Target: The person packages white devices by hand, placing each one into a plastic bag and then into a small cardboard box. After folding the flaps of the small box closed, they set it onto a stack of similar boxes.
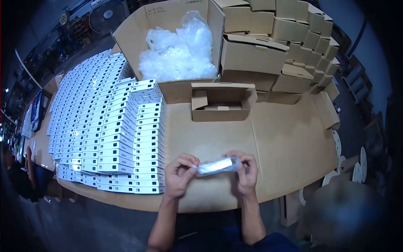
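Note:
A small item in clear plastic wrap (pixel 219 166) is held level above the cardboard-covered table (pixel 210 145). My left hand (pixel 181 173) pinches its left end, and my right hand (pixel 247 170) grips its right end. What lies inside the wrap looks silvery white, but I cannot make it out. Beyond my hands stands an open brown carton (pixel 222 114), its flaps raised, with a small white patch on the inside.
Stacks of white boxes (pixel 117 138) fill the left side. Behind stands a large carton (pixel 176 86) of clear plastic bags (pixel 178 52). Brown cartons (pixel 254 54) are piled at the back right. White reels (pixel 363 164) stand at the right; a person's arm (pixel 29 161) shows far left.

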Available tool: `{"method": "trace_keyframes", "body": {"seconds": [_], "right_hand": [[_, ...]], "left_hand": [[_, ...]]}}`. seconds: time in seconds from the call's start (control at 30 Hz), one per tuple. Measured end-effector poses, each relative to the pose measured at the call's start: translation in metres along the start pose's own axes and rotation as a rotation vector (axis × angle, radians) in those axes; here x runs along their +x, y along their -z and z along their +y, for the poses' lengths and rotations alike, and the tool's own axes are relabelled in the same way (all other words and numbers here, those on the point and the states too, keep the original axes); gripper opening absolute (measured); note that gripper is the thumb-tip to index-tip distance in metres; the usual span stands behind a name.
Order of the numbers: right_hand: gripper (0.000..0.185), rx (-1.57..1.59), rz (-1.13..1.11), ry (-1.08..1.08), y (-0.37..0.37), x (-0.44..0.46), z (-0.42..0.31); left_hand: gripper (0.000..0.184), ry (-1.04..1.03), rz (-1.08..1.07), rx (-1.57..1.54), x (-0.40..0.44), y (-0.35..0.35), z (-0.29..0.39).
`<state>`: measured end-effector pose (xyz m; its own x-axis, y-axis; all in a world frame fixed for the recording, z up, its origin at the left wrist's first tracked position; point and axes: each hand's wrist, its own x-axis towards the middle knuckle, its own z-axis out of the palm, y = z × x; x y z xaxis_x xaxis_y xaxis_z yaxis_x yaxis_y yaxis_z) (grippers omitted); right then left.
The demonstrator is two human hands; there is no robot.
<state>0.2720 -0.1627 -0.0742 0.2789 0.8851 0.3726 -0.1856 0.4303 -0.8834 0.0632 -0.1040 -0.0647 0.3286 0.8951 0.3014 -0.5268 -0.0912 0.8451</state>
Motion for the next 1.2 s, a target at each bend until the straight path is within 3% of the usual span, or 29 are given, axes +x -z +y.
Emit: {"method": "trace_keyframes", "body": {"seconds": [0.07,0.1,0.2,0.23,0.27,0.33,0.4,0.5,0.6,0.7,0.83,0.97,1.07,1.1,1.2], "right_hand": [[0.014,0.029,-0.001,-0.021,-0.004,-0.006,-0.006],[0.025,-0.049,0.001,-0.085,-0.003,-0.005,-0.006],[0.046,0.172,0.037,-0.094,-0.013,-0.005,-0.004],[0.077,0.178,0.027,-0.179,-0.014,-0.006,-0.002],[0.081,0.171,-0.001,-0.213,-0.016,-0.009,-0.002],[0.088,0.152,-0.055,-0.269,-0.021,-0.014,-0.005],[0.078,0.124,0.04,-0.336,-0.024,-0.017,-0.005],[0.057,0.073,0.092,-0.283,-0.027,-0.017,-0.007],[0.043,-0.054,0.025,-0.17,-0.018,-0.019,-0.004],[0.022,-0.167,-0.151,-0.032,-0.011,-0.005,-0.007],[0.008,-0.218,-0.132,-0.077,-0.01,-0.001,-0.017],[0.01,-0.058,0.258,-0.237,-0.006,-0.011,-0.01],[0.013,0.061,0.113,0.003,0.008,-0.006,-0.006],[0.022,-0.09,-0.029,0.078,0.009,-0.004,-0.013],[0.033,-0.571,-0.266,-0.055,0.001,0.005,-0.036]], "left_hand": [[0.006,-0.034,0.036,-0.077,-0.003,-0.002,-0.01],[0.006,-0.032,0.09,-0.17,-0.003,-0.008,-0.014],[0.009,-0.009,0.259,-0.241,0.002,-0.023,-0.021],[0.009,0.002,0.319,-0.259,0.003,-0.025,-0.022],[0.009,0.012,0.379,-0.277,0.003,-0.026,-0.023],[0.012,-0.027,0.246,-0.246,0.002,-0.018,-0.03],[0.019,-0.022,0.204,-0.263,0.002,-0.018,-0.028],[0.032,-0.061,0.153,0.209,0.007,-0.028,-0.013],[0.045,0.268,0.018,0.305,-0.004,-0.022,-0.009],[0.031,0.315,-0.01,0.052,-0.011,-0.02,-0.016],[0.019,0.287,0.083,-0.007,-0.014,-0.017,-0.026],[0.023,0.353,0.252,-0.016,-0.013,-0.028,-0.023],[0.025,0.36,0.298,-0.048,-0.011,-0.028,-0.025],[0.026,0.369,0.301,-0.056,-0.01,-0.027,-0.025],[0.026,0.397,0.268,-0.046,-0.012,-0.022,-0.027]]}}
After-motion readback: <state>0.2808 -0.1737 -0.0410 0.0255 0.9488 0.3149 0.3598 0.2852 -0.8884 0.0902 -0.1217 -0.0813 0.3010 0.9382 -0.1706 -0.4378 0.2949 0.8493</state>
